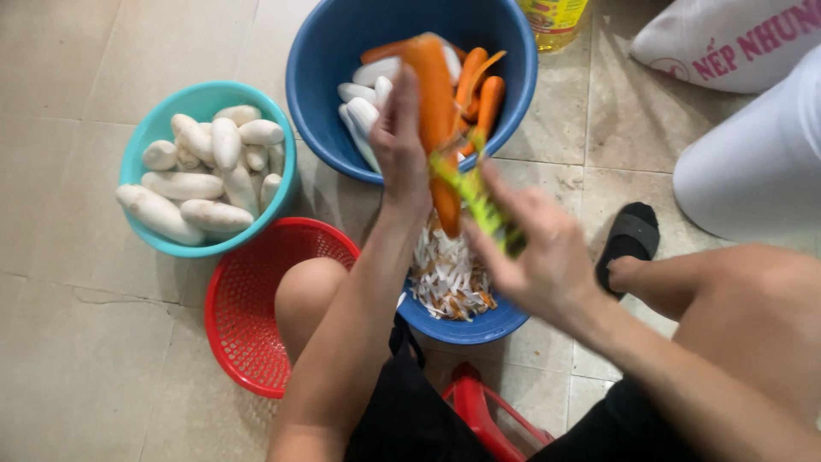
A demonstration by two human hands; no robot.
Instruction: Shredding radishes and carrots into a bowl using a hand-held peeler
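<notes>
Near the centre of the frame, the left hand is closed around a long orange carrot, holding it on a slant with its lower tip pointing down over a small blue bowl. Just right of it, the right hand grips a yellow-green peeler whose blade end lies against the carrot's side, somewhat blurred. Inside the small blue bowl sits a heap of white and orange peelings, directly under the carrot's tip. Above the hands, at the top centre, a large blue basin holds more carrots and a few white peeled roots. Toward the upper left, a teal bowl is piled with white peeled roots. Below that bowl and touching it, a red mesh basket rests on the beige tiled floor, partly covered by the person's bare knee. At the right of the frame a black sandal lies on the tiles beside a foot, and a white sack fills the upper right corner. A yellow bottle shows at the top edge, just right of the large basin.
</notes>
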